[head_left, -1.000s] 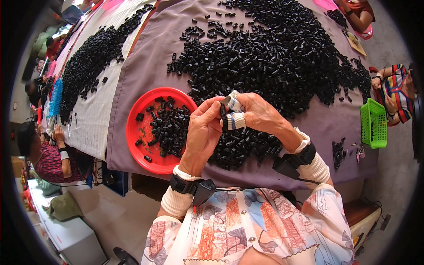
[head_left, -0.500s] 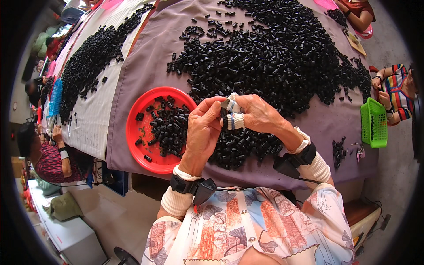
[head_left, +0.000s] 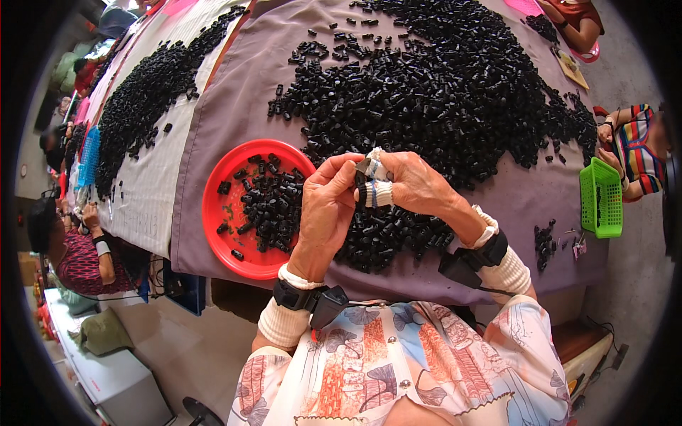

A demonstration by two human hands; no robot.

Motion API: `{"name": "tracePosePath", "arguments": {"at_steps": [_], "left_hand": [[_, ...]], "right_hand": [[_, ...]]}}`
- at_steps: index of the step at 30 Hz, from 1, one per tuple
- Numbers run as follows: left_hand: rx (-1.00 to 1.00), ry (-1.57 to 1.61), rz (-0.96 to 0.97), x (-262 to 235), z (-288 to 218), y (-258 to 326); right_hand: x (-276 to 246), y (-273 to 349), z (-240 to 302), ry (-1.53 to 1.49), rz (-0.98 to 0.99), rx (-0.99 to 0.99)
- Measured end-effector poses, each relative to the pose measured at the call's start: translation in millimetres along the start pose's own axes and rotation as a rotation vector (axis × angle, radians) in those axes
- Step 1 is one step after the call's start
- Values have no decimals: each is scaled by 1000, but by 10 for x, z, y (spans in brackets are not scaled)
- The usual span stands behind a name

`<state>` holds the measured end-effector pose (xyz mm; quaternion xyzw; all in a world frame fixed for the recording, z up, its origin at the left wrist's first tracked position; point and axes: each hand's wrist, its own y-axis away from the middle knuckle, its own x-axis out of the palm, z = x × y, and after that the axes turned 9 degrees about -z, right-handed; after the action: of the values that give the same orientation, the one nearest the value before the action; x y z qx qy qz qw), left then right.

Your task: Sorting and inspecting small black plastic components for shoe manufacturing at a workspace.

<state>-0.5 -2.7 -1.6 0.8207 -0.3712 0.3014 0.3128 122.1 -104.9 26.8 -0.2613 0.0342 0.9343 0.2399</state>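
both hands are raised together above the desk (head_left: 213, 234), busy with one small black part (head_left: 364, 193). the left hand (head_left: 328, 209) has its fingers pinched shut on that part from the left side, and the right hand (head_left: 415, 183), with cloth-wrapped fingers (head_left: 380, 193), is closed on it from the right, so the part sits right between the two sets of fingertips. it looks like a joining or checking step on a single piece, mid-way. just left of and below the fingers lies a red plate (head_left: 217, 213) holding black parts; beyond the fingers spreads a big heap of black parts (head_left: 455, 92). the next move likely calls for a steady pinch and a small, exact motion.
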Motion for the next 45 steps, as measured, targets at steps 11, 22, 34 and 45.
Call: {"name": "tracePosePath", "arguments": {"at_steps": [11,22,34,45], "left_hand": [[77,-80,-33,-23,-1,20],[-34,198,-4,-143,-44,49],[121,52,-109,-441,-209,101],[127,28,-195,-610,-317,197]], "right_hand": [[21,-35,19,-175,137,83],[63,-31,115,-369,80,261],[36,-102,23,-255,54,220],[140,-6,15,-188,119,209]]}}
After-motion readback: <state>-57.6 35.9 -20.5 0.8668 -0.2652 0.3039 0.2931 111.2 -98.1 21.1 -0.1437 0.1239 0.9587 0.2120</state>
